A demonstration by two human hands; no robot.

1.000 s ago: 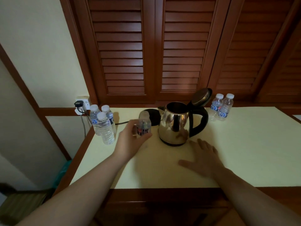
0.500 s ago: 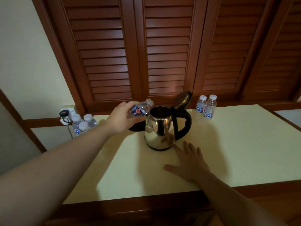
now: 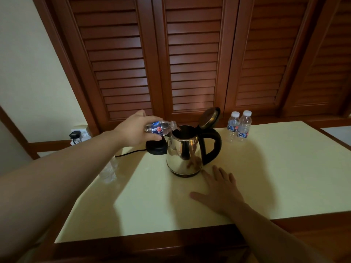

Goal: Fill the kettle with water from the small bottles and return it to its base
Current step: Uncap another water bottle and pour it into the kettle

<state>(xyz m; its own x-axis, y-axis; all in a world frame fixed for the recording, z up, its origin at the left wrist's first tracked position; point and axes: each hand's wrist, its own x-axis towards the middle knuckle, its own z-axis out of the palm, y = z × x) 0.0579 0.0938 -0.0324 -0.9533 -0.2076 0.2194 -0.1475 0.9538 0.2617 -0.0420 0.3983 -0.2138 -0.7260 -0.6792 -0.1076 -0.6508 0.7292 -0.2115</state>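
Note:
A steel kettle (image 3: 185,154) with a black handle stands on the pale tabletop (image 3: 275,177), its lid (image 3: 209,118) flipped up. My left hand (image 3: 135,130) grips a small water bottle (image 3: 161,128) tipped on its side, neck over the kettle's open mouth. The black base (image 3: 156,148) sits just left of and behind the kettle, its cord running left. My right hand (image 3: 221,190) lies flat on the table in front of the kettle, fingers spread, holding nothing.
Two capped small bottles (image 3: 239,126) stand at the back right of the kettle. Another clear bottle (image 3: 109,170) shows partly under my left forearm. A plug sits in the wall socket (image 3: 77,134) at the left. Louvred wooden doors rise behind the table.
My left hand lifted the bottle off the table, carried it right and tipped it over the kettle's mouth. The right hand stayed flat on the table.

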